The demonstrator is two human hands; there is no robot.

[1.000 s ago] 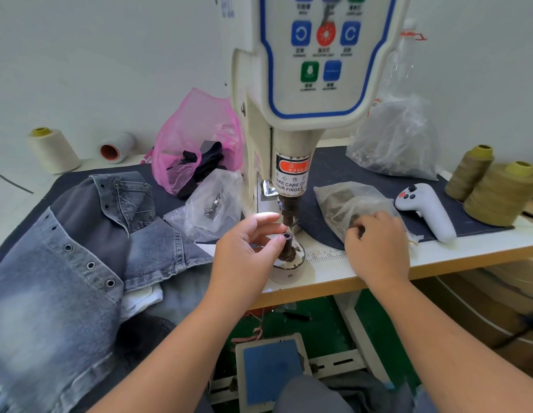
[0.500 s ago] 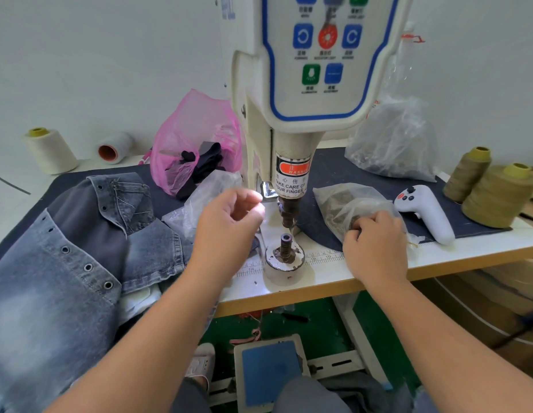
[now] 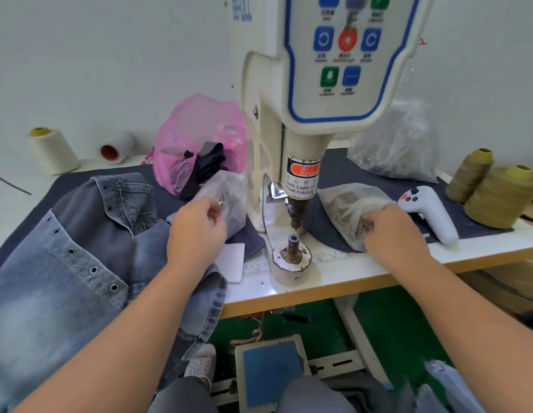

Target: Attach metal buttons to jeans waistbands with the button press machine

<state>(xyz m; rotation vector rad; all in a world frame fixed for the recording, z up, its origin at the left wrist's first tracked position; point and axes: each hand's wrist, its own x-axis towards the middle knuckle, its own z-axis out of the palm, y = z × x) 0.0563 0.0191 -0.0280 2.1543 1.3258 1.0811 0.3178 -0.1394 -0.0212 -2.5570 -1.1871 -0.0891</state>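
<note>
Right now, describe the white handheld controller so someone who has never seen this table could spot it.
Start at the button press machine and look to its right along the dark cloth. The white controller lies there, between a clear bag and the olive thread cones. Only it is glossy white plastic with small buttons.

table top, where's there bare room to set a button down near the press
Bare white strip along the front edge, between the die base and the right hand. A smaller patch lies left of the base, beside the white card. Crowded elsewhere: jeans at left, clear bags and thread cones at right.
</note>
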